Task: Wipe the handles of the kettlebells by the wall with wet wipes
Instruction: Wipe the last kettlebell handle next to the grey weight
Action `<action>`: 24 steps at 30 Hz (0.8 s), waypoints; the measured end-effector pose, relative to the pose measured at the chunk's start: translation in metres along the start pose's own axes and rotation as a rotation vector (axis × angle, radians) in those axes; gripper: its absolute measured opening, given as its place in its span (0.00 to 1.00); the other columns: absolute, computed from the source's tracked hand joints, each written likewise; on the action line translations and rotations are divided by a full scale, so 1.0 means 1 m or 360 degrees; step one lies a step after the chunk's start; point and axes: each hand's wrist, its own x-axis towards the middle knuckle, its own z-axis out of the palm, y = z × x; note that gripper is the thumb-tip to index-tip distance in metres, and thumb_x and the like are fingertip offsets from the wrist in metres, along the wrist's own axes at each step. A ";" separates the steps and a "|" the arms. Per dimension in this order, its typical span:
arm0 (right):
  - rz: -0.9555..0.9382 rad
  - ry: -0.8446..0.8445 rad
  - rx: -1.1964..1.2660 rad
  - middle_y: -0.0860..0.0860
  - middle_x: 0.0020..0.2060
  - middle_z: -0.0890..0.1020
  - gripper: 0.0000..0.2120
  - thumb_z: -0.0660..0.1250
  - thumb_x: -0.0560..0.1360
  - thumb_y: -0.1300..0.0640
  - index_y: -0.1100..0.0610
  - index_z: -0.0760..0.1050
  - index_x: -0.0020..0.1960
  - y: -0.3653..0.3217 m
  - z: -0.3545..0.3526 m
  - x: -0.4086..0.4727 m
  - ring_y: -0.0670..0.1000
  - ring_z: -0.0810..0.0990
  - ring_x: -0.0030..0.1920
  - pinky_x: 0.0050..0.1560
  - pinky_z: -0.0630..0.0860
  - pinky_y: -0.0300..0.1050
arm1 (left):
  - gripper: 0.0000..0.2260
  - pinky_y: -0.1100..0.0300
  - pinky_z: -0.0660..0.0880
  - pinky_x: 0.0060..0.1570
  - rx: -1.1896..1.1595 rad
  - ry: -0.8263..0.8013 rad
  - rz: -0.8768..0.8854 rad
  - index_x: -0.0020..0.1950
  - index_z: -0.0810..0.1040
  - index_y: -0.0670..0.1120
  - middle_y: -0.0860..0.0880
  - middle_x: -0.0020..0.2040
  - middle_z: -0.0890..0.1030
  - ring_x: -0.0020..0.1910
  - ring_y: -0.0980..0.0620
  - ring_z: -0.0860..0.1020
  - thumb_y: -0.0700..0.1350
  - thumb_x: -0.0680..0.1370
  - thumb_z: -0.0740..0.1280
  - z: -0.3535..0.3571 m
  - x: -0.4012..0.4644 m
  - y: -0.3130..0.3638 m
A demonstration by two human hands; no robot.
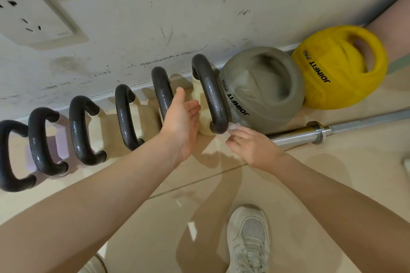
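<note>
Here, a white wet wipe is pinched in the curled fingers of the right hand and pressed against the near end of the rightmost dark kettlebell handle. The left hand is held open, fingers straight, between that handle and the next one. The kettlebells are lined up on the floor along the wall, beside a grey soft kettlebell.

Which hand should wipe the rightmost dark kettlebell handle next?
Probably right. The right hand already pinches the wet wipe against the near foot of that handle. The left hand is open, holding nothing, beside it.
</note>
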 end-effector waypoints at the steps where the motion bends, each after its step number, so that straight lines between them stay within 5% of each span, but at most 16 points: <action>1: 0.0087 -0.0013 0.0174 0.53 0.38 0.82 0.10 0.60 0.69 0.64 0.58 0.77 0.47 -0.005 -0.006 0.003 0.55 0.82 0.48 0.56 0.76 0.47 | 0.30 0.54 0.53 0.75 0.0047 0.0006 0.0011 0.72 0.62 0.39 0.44 0.74 0.64 0.74 0.50 0.60 0.60 0.80 0.49 0.001 0.000 -0.004; 3: 0.0372 -0.0122 0.0569 0.52 0.40 0.81 0.12 0.61 0.70 0.63 0.54 0.71 0.52 -0.019 -0.023 0.014 0.56 0.80 0.44 0.44 0.77 0.45 | 0.28 0.54 0.53 0.75 0.0114 0.0019 0.0018 0.72 0.64 0.41 0.46 0.74 0.65 0.74 0.51 0.61 0.58 0.80 0.49 0.003 -0.001 -0.009; 6: 0.0908 -0.0152 0.0980 0.54 0.45 0.81 0.10 0.56 0.77 0.59 0.52 0.68 0.57 -0.039 -0.045 0.027 0.59 0.78 0.46 0.44 0.74 0.50 | 0.25 0.57 0.58 0.70 0.0172 -0.0023 0.0003 0.72 0.64 0.42 0.46 0.73 0.67 0.71 0.51 0.65 0.56 0.81 0.50 0.002 -0.002 -0.009; 9: 0.1354 0.0498 0.1363 0.53 0.40 0.79 0.09 0.56 0.79 0.58 0.58 0.67 0.58 -0.046 -0.067 0.033 0.56 0.77 0.41 0.44 0.73 0.49 | 0.23 0.57 0.64 0.62 0.0279 -0.0082 -0.0037 0.70 0.66 0.44 0.46 0.66 0.72 0.62 0.51 0.71 0.56 0.80 0.51 -0.001 0.001 -0.003; 12: 0.1545 0.0978 0.1612 0.44 0.40 0.72 0.16 0.62 0.77 0.58 0.59 0.63 0.61 -0.030 -0.086 0.050 0.44 0.74 0.39 0.40 0.70 0.33 | 0.24 0.57 0.65 0.61 0.0295 -0.0106 -0.0045 0.71 0.66 0.48 0.47 0.66 0.71 0.60 0.52 0.70 0.59 0.80 0.51 -0.001 0.004 0.000; 15: 0.1612 0.0923 0.1554 0.50 0.48 0.70 0.16 0.65 0.74 0.59 0.61 0.65 0.59 -0.011 -0.093 0.079 0.48 0.71 0.47 0.44 0.66 0.30 | 0.23 0.58 0.64 0.59 0.0260 -0.0138 0.0015 0.71 0.66 0.51 0.50 0.66 0.72 0.58 0.53 0.71 0.59 0.80 0.49 0.005 0.004 0.001; 18: 0.1506 0.0672 0.1652 0.49 0.42 0.71 0.05 0.57 0.78 0.56 0.57 0.69 0.49 -0.019 -0.091 0.099 0.47 0.69 0.39 0.38 0.63 0.37 | 0.20 0.56 0.67 0.65 0.0125 -0.0249 -0.0006 0.60 0.74 0.53 0.50 0.61 0.78 0.56 0.53 0.76 0.58 0.81 0.47 0.008 0.007 0.003; 24: 0.1596 0.0561 0.1734 0.51 0.34 0.74 0.16 0.49 0.81 0.53 0.56 0.66 0.37 -0.023 -0.079 0.085 0.51 0.71 0.38 0.39 0.66 0.47 | 0.24 0.56 0.63 0.67 0.0104 -0.0300 -0.0054 0.72 0.64 0.51 0.48 0.69 0.71 0.58 0.52 0.72 0.59 0.80 0.48 0.009 0.006 0.005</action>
